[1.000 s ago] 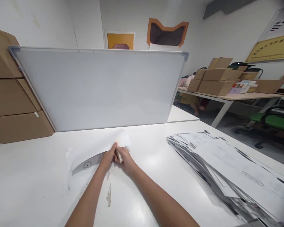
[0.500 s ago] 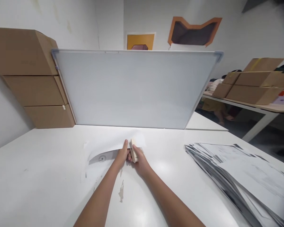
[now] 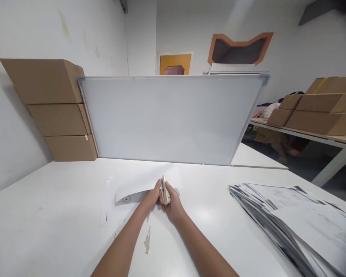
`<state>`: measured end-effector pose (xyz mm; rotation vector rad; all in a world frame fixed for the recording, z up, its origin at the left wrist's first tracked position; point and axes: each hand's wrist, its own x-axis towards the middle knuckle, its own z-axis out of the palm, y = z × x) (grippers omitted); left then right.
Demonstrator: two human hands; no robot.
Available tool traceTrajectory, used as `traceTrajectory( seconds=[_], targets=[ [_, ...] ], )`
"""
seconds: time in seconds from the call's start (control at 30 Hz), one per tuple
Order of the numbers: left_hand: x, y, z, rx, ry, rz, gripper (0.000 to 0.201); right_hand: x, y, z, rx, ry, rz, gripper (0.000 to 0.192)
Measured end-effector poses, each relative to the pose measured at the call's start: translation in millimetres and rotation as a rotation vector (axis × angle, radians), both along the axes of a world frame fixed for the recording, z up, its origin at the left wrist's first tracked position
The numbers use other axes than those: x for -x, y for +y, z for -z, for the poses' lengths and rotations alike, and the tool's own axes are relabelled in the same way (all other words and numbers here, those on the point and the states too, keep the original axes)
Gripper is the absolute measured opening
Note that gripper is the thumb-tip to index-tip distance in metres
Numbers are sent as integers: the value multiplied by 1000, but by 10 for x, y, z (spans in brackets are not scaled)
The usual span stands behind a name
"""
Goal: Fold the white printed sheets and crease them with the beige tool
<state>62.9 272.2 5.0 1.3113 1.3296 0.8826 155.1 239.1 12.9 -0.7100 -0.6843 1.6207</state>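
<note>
A sheet of paper (image 3: pixel 145 184) lies on the white table (image 3: pixel 46 223) at lower centre of the frame, folded over so that its upper layer curls above the lower one; a small round stamp mark shows near the fold at its left end. Against the fold's right end stands a small beige block (image 3: pixel 165 189), held on edge. The right hand (image 3: pixel 173 200) is closed around this block from the right, fingers wrapped over it. The left hand (image 3: pixel 153 195) meets it from the left, fingertips pinching the paper's folded edge just beside the block; the two hands touch. Both forearms enter from the bottom edge of the frame and converge at the paper. A grey smudge marks the table surface between the forearms.

Right of the hands, in the lower right of the frame, a thick slanted stack of printed sheets (image 3: pixel 294 223) spreads across the table, well apart from the folded paper. Behind the paper, a large whiteboard (image 3: pixel 173 119) stands on its long edge across the middle of the frame. At upper left, three stacked cardboard boxes (image 3: pixel 60 111) rest against the wall. At far right, more cardboard boxes (image 3: pixel 317 111) sit on a second table.
</note>
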Motion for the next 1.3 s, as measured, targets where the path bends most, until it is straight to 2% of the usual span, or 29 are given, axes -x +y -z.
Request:
traceTrajectory(
  seconds=[0.23,0.43,0.73,1.03,1.1,1.2,1.3],
  targets=[
    [-2,7,16,-43,6,-12,75,10,84,47,2,45,-1,43],
    [21,-29,-43,-111,60,1,73,24,60,30,-60,-13,-25,51],
    [9,-54,-94,-12,116,-14,75,20,9,-9,-42,27,-16,46],
    [58,-54,-43,-95,178,30,77,42,41,12,-33,26,-15,44],
    [60,-50,-35,-84,141,-5,77,41,40,28,-86,-19,-32,47],
    [61,-52,-49,-31,-17,-75,74,52,44,62,-161,-90,-42,47],
    [70,-57,-70,-21,-155,-90,69,77,59,94,-157,-92,-11,43]
  ],
)
